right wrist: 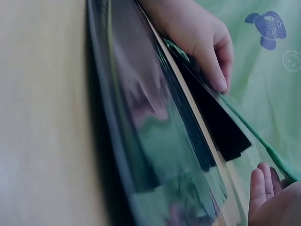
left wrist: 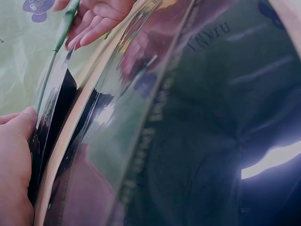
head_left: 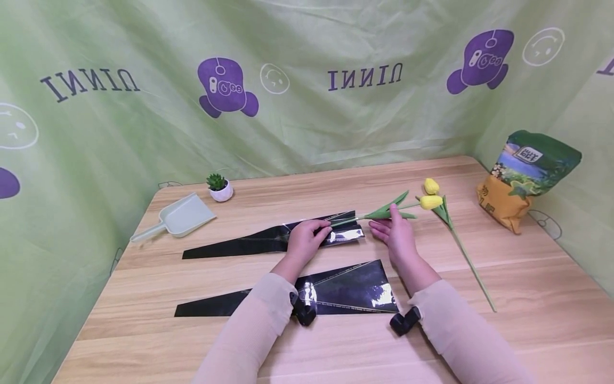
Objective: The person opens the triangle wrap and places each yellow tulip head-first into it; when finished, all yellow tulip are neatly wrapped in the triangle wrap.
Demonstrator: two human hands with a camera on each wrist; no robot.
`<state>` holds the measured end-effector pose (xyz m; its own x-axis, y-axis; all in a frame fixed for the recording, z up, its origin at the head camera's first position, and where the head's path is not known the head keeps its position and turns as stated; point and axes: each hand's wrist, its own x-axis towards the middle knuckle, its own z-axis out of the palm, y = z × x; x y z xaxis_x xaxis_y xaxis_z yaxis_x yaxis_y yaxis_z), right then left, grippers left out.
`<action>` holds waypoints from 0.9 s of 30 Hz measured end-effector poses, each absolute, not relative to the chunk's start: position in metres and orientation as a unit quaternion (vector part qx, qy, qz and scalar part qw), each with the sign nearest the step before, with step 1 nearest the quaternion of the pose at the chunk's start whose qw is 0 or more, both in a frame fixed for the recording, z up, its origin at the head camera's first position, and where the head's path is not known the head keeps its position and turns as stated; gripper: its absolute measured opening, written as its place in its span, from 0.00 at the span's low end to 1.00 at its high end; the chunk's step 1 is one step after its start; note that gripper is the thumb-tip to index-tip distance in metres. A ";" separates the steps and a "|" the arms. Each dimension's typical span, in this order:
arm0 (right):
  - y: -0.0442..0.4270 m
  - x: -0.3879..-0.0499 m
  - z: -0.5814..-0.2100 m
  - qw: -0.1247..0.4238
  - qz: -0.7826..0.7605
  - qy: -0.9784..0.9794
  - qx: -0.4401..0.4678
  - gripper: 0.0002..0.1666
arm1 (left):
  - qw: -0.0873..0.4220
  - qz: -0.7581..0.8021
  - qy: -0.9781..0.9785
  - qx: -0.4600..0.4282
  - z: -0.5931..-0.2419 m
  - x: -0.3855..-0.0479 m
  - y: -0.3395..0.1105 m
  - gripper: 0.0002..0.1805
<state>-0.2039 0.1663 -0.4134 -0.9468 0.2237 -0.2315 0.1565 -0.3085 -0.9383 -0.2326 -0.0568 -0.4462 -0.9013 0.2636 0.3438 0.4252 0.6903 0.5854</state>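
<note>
My left hand (head_left: 304, 242) pinches the lower stem of an artificial yellow tulip (head_left: 431, 202) between thumb and fingers. The stem lies over the wide end of a black plastic flower sleeve (head_left: 259, 241), which passes under this hand. My right hand (head_left: 400, 234) is at the tulip's green leaves (head_left: 381, 213), one finger against them and the others stretched out loosely beneath. In the right wrist view, the green stem (right wrist: 244, 122) runs from the left fingertips toward the right hand. A second black sleeve (head_left: 345, 288) lies flat nearer the front, partly under the left forearm.
Another yellow tulip (head_left: 431, 186) lies on the right of the wooden table (head_left: 527, 298), its stem pointing forward. A green and orange bag (head_left: 530, 176) stands at the back right. At the back left are a potted succulent (head_left: 219, 188) and a pale dustpan (head_left: 184, 216).
</note>
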 end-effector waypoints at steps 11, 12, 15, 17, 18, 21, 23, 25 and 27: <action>0.172 -0.208 -0.416 0.073 0.791 -0.569 -0.212 0.09 | 0.113 -0.346 -0.912 -0.188 -0.446 -0.232 -0.057 0.12; 0.172 -0.208 -0.417 0.078 0.789 -0.570 -0.217 0.09 | 0.112 -0.346 -0.913 -0.187 -0.446 -0.232 -0.057 0.12; 0.171 -0.209 -0.418 0.085 0.789 -0.563 -0.230 0.09 | 0.114 -0.346 -0.913 -0.185 -0.446 -0.232 -0.057 0.12; 0.170 -0.209 -0.419 0.083 0.789 -0.561 -0.238 0.10 | 0.117 -0.346 -0.912 -0.185 -0.446 -0.232 -0.057 0.12; 0.169 -0.210 -0.419 0.080 0.788 -0.561 -0.240 0.10 | 0.120 -0.347 -0.912 -0.186 -0.446 -0.232 -0.057 0.12; 0.165 -0.211 -0.421 0.069 0.784 -0.569 -0.238 0.10 | 0.129 -0.352 -0.908 -0.190 -0.446 -0.232 -0.057 0.12; 0.162 -0.212 -0.421 0.061 0.782 -0.576 -0.229 0.10 | 0.135 -0.356 -0.905 -0.192 -0.445 -0.231 -0.057 0.12; 0.157 -0.212 -0.422 0.058 0.777 -0.587 -0.220 0.10 | 0.138 -0.359 -0.903 -0.193 -0.445 -0.231 -0.057 0.12; 0.152 -0.213 -0.422 0.055 0.773 -0.594 -0.215 0.10 | 0.138 -0.362 -0.902 -0.192 -0.445 -0.231 -0.057 0.12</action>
